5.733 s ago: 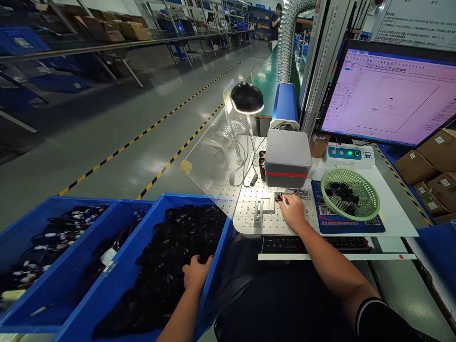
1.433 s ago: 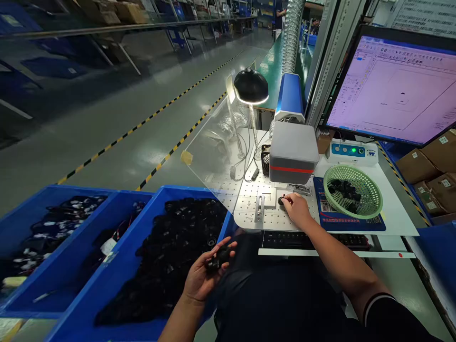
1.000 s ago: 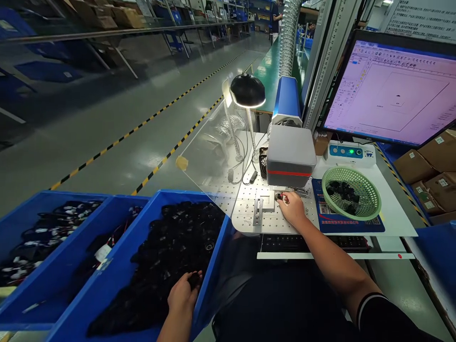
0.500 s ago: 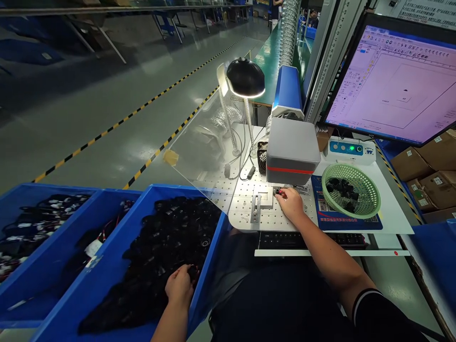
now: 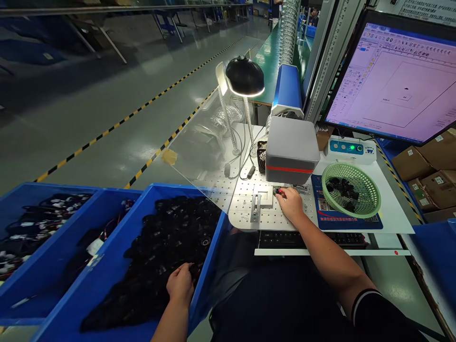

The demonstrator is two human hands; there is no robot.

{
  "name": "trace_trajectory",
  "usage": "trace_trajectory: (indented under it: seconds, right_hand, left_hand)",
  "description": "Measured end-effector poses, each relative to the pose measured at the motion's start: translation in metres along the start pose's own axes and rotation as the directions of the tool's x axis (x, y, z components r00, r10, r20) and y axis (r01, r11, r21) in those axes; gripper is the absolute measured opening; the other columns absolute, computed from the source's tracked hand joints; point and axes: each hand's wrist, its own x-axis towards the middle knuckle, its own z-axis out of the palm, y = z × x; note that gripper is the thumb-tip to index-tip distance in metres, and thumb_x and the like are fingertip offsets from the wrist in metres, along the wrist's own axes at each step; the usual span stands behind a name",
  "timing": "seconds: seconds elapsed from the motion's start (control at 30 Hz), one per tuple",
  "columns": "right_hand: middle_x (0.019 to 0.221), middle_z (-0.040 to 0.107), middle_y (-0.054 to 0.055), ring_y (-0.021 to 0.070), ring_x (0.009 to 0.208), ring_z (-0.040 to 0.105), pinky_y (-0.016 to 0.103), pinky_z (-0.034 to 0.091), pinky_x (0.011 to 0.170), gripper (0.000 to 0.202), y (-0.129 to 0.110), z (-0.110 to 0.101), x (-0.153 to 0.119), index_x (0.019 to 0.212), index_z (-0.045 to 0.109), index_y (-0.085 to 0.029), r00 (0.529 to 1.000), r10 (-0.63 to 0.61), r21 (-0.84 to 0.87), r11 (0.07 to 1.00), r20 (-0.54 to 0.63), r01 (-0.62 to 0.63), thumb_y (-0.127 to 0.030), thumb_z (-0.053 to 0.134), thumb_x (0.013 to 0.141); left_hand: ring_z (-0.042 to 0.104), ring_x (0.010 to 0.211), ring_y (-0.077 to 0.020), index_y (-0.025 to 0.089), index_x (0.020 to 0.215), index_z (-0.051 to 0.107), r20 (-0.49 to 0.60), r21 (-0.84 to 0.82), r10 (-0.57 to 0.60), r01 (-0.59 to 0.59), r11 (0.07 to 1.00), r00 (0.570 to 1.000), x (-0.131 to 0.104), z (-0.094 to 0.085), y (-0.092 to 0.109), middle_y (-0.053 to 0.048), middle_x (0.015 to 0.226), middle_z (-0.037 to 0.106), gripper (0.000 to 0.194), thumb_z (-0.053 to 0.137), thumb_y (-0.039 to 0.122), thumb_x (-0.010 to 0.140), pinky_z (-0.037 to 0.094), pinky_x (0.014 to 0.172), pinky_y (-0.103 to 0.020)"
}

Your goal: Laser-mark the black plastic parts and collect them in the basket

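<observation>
The round part (image 5: pixel 276 191) in the right grip (image 5: pixel 291 203) is black beside a red spot; the machine head (image 5: pixel 292 147) beyond is grey, red-striped. Right of that grip, the basket (image 5: pixel 370 190) is pale green. Around the left grip (image 5: pixel 180 283), black pieces (image 5: pixel 149 280) lie inside blue bin walls (image 5: pixel 110 260).

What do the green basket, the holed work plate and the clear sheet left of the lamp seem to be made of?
The green basket looks like moulded plastic, slightly glossy, with an even lattice. The work plate seems to be metal, pale and smooth with regular holes, perhaps coated. The clear sheet is glossy and see-through, probably acrylic, though glass is possible.
</observation>
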Motion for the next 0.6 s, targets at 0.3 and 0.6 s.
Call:
trace_trajectory:
  seconds: [0.3,0.6]
  right_hand:
    - [0.095,0.068,0.007,0.0241,0.093,0.061,0.034,0.048,0.080,0.021,0.000,-0.001,0.000,0.108,0.072,-0.019,1.000,-0.018,-0.018,1.000,0.015,0.018,-0.027,0.065,0.091]
    - [0.095,0.067,0.008,0.0237,0.088,0.061,0.039,0.052,0.083,0.025,0.004,-0.024,-0.040,0.111,0.069,-0.018,0.999,-0.030,0.064,0.997,-0.014,0.031,-0.029,0.061,0.090]
  left_hand:
    - [0.060,0.060,-0.0176,0.017,0.084,0.062,0.036,-0.007,-0.001,0.001,1.000,0.999,-0.002,-0.001,0.002,-0.001,0.073,0.062,0.026,0.072,0.012,0.061,0.053,0.052,-0.031]
    - [0.058,0.056,-0.0163,0.017,0.086,0.060,0.044,-0.033,0.002,0.000,0.999,0.999,0.006,0.000,-0.002,0.000,0.070,0.060,0.030,0.073,0.013,0.059,0.051,0.050,-0.030]
